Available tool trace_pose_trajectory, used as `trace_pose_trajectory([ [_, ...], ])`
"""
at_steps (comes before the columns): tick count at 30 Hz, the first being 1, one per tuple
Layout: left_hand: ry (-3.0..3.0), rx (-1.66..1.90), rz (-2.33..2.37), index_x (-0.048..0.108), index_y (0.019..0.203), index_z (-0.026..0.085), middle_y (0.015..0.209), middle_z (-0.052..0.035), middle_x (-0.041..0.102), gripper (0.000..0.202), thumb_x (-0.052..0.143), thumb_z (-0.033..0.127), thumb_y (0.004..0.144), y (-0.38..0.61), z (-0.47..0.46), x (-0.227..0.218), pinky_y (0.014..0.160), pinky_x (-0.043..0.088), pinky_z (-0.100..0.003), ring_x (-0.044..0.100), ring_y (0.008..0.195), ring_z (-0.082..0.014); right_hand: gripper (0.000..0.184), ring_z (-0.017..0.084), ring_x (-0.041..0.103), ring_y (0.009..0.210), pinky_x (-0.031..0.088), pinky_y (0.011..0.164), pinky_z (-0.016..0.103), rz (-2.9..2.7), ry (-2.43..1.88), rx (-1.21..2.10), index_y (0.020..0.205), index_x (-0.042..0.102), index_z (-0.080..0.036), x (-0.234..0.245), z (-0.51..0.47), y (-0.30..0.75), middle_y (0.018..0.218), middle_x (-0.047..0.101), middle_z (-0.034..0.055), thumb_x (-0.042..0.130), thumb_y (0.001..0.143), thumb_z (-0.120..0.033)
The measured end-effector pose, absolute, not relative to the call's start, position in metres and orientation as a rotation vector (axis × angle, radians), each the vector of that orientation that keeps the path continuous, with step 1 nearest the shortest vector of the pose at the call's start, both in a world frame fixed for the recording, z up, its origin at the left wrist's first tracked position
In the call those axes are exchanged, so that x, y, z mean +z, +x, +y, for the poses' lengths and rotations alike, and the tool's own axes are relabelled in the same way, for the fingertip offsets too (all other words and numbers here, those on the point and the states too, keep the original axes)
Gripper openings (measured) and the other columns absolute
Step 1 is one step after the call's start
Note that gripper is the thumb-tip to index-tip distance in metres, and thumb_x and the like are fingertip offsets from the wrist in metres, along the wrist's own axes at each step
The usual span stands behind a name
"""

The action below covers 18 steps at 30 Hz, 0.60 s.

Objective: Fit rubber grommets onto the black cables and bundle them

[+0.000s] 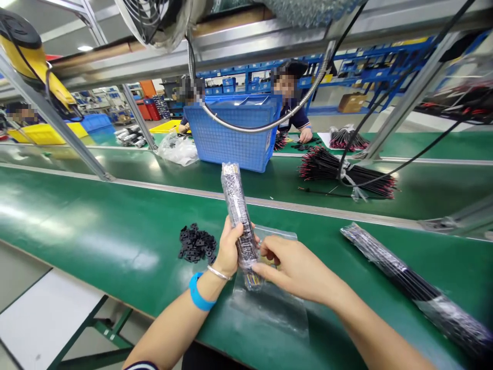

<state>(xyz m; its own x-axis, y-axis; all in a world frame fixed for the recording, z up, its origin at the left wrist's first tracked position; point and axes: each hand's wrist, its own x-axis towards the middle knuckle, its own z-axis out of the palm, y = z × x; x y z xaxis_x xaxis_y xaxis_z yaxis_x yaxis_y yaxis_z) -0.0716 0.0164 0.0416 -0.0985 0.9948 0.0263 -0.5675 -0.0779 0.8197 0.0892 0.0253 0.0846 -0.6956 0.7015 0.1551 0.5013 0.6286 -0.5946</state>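
A slim bundle wrapped in clear plastic film [235,198], apparently wires with coloured ends, is held tilted above the green bench. My left hand [228,247] is closed around its lower half, thumb lying across the front. At the bundle's lower right edge is my right hand [290,264]. Its thumb touches the film and its fingers are curled in; what they pinch, if anything, is hidden. Beneath both hands lies a clear plastic bag [275,313], flat on the bench. Small black plastic parts [196,243] form a pile left of my left hand.
Another film-wrapped bundle of black cables [404,280] lies at the right. Beyond a metal strip [173,192] stand a blue crate [231,133] and a tied cable bundle [346,172]. A metal hose [250,128] hangs overhead. Two co-workers sit opposite, one with a hand [306,135] showing.
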Motion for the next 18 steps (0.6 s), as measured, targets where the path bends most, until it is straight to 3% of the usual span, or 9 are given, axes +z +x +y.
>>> trace_pose_trajectory([
  [5,0.756,1.633,0.768,0.051,0.097,0.018,0.078,-0.0013,0.066,0.036,0.064,0.049,0.082,-0.068,0.014,0.041,0.059,0.05,-0.025,0.063,0.061,-0.0139,0.019,0.014,0.047,0.064,0.034,0.06,0.027,-2.496,-0.763,0.626,0.079,0.048,-0.02,0.075,0.026,0.084,0.074,0.054,0.0012,0.04,0.096,-0.023],
  [10,0.758,1.619,0.73,0.05,0.099,0.019,0.08,-0.0018,0.066,0.034,0.061,0.049,0.086,-0.066,0.014,0.041,0.061,0.051,-0.027,0.066,0.065,-0.0159,0.027,0.013,0.042,0.06,0.035,0.058,0.026,-2.487,-0.547,0.636,0.068,0.041,-0.02,0.087,0.025,0.088,0.064,0.046,-0.0008,0.038,0.094,-0.022],
  [12,0.737,1.623,0.71,0.048,0.098,0.021,0.084,-0.0001,0.066,0.03,0.065,0.042,0.085,-0.065,0.014,0.041,0.065,0.051,-0.028,0.068,0.07,-0.0163,0.024,0.013,0.046,0.064,0.039,0.061,0.026,-2.419,-0.444,0.61,0.068,0.043,-0.02,0.09,0.018,0.086,0.073,0.052,0.0022,0.04,0.092,-0.02],
  [15,0.643,1.615,0.655,0.049,0.1,0.022,0.091,0.0001,0.067,0.038,0.074,0.038,0.078,-0.064,0.013,0.044,0.075,0.052,-0.031,0.069,0.083,-0.0187,0.017,0.014,0.055,0.077,0.045,0.066,0.028,-2.401,-0.368,0.566,0.074,0.048,-0.019,0.083,-0.001,0.076,0.104,0.058,0.0092,0.043,0.091,-0.017],
  [18,0.533,1.632,0.56,0.055,0.106,0.021,0.105,-0.0037,0.069,0.04,0.074,0.041,0.078,-0.068,0.012,0.05,0.085,0.051,-0.033,0.067,0.097,-0.0203,0.016,0.019,0.06,0.081,0.05,0.067,0.03,-2.473,-0.381,0.519,0.08,0.051,-0.02,0.062,-0.018,0.061,0.101,0.062,0.0091,0.041,0.092,-0.016],
])
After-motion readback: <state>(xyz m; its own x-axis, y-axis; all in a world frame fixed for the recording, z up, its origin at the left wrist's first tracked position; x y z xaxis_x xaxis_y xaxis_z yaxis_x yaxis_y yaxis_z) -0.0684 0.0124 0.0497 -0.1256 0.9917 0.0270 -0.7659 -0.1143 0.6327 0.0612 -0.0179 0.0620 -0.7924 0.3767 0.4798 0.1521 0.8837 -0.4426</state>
